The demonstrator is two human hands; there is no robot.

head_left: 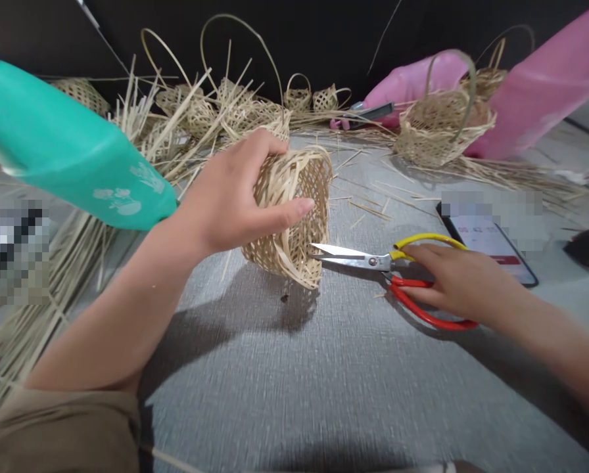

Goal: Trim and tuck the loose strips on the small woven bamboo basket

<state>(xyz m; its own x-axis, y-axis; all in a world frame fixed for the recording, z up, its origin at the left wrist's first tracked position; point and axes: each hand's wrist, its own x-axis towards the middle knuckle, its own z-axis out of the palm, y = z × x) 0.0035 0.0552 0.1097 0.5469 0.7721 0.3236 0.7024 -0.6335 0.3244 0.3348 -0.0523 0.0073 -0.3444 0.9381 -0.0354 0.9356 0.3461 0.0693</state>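
Observation:
My left hand [245, 197] grips a small woven basket [319, 190] by its side, thumb over the rim. The basket is tipped so that its mouth faces right, and its lattice wall shows inside. In my right hand [457, 276] is a pair of scissors [373, 261] with one yellow and one red handle, my fingers through the loops. The blades are slightly parted, and their tips reach the basket's lower rim. Whether they touch a strip I cannot tell.
Bundles of long strips [72, 282] lie at the left under a green sleeve-like cover [87, 151]. Another handled basket [432, 138] stands back right near a pink cover [541, 92]. A phone [496, 243] lies beside my right hand. Strip scraps [368, 209] litter the grey tabletop [294, 374].

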